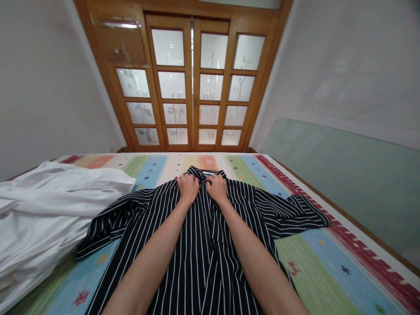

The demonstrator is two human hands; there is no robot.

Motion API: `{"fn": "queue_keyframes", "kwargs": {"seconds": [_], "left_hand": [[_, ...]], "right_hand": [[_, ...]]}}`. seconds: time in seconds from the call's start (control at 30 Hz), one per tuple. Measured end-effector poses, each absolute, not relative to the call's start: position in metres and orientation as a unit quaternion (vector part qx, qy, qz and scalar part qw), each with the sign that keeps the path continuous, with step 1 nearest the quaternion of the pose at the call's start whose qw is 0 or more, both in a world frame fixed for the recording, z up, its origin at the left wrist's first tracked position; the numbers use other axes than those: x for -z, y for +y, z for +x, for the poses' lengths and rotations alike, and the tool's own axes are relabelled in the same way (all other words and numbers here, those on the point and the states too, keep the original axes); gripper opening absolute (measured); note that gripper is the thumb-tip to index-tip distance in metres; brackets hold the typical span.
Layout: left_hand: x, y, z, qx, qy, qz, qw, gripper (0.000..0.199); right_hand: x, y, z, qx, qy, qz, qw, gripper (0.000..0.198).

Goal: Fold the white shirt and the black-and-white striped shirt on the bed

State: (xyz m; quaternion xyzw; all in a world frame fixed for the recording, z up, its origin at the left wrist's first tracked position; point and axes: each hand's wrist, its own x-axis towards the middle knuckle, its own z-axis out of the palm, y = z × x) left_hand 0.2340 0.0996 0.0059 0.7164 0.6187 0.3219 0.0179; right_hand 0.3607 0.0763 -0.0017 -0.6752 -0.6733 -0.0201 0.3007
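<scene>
A black shirt with white stripes [193, 245] lies spread front side up, its collar at the far end and its sleeves out to both sides. My left hand [188, 187] is closed on the shirt just below the left side of the collar. On the other side of the neck opening, my right hand [217, 187] grips the shirt's front edge, fingers curled in. The two hands are a small gap apart. Both forearms cover part of the shirt's body, and its lower end runs out of view.
The shirt rests on a colourful striped bedspread [315, 267]. A crumpled white cloth [65, 205] lies at the left, touching the left sleeve. A pale green panel [348, 175] stands along the right side. Wooden doors with glass panes [193, 83] are beyond the far edge.
</scene>
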Motion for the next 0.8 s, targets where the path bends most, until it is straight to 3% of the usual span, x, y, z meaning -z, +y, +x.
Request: {"fn": "queue_keyframes", "kwargs": {"seconds": [0.2,0.57,0.8], "left_hand": [[-0.009,0.094,0.231,-0.23,0.601,0.765,0.01,0.034],[-0.01,0.065,0.205,-0.093,0.531,0.842,0.03,0.058],[-0.011,0.036,0.189,-0.065,0.483,0.873,0.01,0.058]], "right_hand": [[-0.007,0.074,0.357,0.031,-0.679,-0.702,0.211,0.033],[-0.005,0.053,0.363,0.015,-0.737,-0.654,0.168,0.044],[-0.021,0.026,0.356,0.029,-0.718,-0.67,0.185,0.035]]}}
